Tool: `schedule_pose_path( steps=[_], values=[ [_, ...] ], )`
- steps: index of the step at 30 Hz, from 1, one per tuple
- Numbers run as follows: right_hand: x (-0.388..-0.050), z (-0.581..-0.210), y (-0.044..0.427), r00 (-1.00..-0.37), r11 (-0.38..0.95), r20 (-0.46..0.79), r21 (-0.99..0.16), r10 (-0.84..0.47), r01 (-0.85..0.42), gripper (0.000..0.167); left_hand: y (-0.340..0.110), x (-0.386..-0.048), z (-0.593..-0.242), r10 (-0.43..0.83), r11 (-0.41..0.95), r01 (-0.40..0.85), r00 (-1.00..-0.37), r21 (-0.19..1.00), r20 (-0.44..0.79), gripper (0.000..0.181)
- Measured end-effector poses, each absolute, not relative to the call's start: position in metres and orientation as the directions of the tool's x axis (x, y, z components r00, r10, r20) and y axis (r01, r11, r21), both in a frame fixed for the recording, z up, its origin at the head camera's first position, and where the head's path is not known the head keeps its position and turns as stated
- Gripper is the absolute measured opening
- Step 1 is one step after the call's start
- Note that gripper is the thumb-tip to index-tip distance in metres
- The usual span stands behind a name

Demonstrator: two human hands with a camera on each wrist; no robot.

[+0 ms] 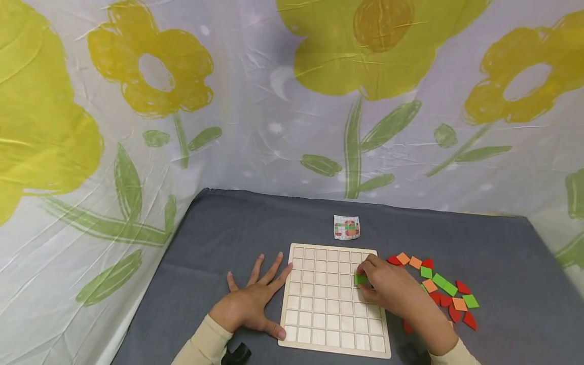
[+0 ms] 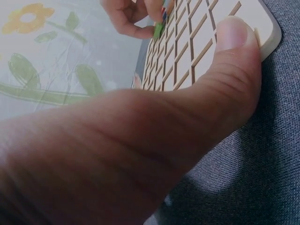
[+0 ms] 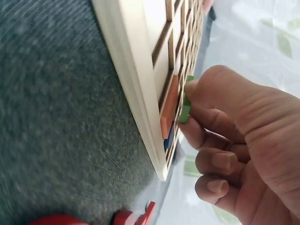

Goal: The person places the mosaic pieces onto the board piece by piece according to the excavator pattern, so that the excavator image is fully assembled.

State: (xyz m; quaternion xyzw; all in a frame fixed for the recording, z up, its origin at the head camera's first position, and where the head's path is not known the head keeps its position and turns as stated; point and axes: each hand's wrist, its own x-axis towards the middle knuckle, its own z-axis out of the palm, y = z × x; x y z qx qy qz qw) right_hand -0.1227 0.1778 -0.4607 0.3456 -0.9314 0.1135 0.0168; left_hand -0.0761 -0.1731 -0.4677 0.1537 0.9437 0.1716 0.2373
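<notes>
A pale wooden grid board (image 1: 306,318) lies on the dark cloth. My left hand (image 1: 251,305) is spread beside its left edge, thumb resting on the near left corner and fingertips by the rim. Between the thumb and fingers of my right hand (image 1: 396,285) is a small green square tile (image 1: 360,280), pinched over cells towards the board's right side. The right wrist view shows this green tile (image 3: 186,105) at the board's surface. Close to it, an orange tile (image 3: 169,108) and a blue tile (image 3: 168,141) lie in the grid, hidden by my right hand in the head view.
Loose red (image 1: 470,321), orange (image 1: 459,304) and green tiles (image 1: 444,284) are scattered right of the board, some partly behind my right forearm. A small printed pattern card (image 1: 347,227) lies beyond the board. A flowered curtain (image 1: 255,126) hangs behind the table.
</notes>
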Motion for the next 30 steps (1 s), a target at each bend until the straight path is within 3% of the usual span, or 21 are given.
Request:
schedule_pose_path(
  steps=[19, 30],
  values=[
    [-0.121, -0.458, 0.175, -0.782, 0.751, 0.03, -0.256, -0.623, -0.608, 0.027, -0.17, -0.074, -0.463, 0.366, 0.898, 0.203, -0.837, 0.39, -0.407, 0.143],
    [-0.118, -0.447, 0.205, -0.85, 0.814, 0.016, -0.279, -0.527, -0.51, 0.026, -0.171, -0.075, -0.465, 0.361, 0.901, 0.202, -0.84, 0.384, -0.405, 0.142]
  ],
)
